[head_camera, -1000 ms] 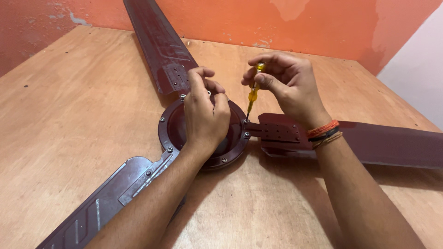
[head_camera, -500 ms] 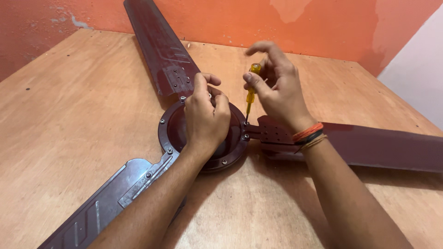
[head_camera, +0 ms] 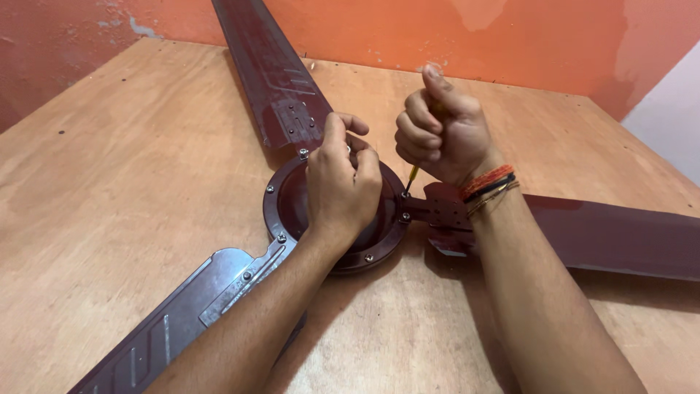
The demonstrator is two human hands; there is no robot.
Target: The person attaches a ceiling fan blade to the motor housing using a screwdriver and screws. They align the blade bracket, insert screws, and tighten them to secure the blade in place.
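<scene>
Left hand [head_camera: 343, 186] lies spread on the fan hub [head_camera: 288, 208], centre of frame. Right hand [head_camera: 445, 131] fisted round a screwdriver [head_camera: 412, 177] (tip at hub's right edge), w/ three blades across the tabletop [head_camera: 109, 168].

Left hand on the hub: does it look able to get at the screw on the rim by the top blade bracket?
Probably yes. The left hand rests on the motor hub, fingers beside that screw, which sits uncovered. The right hand with the screwdriver works the opposite rim.
</scene>
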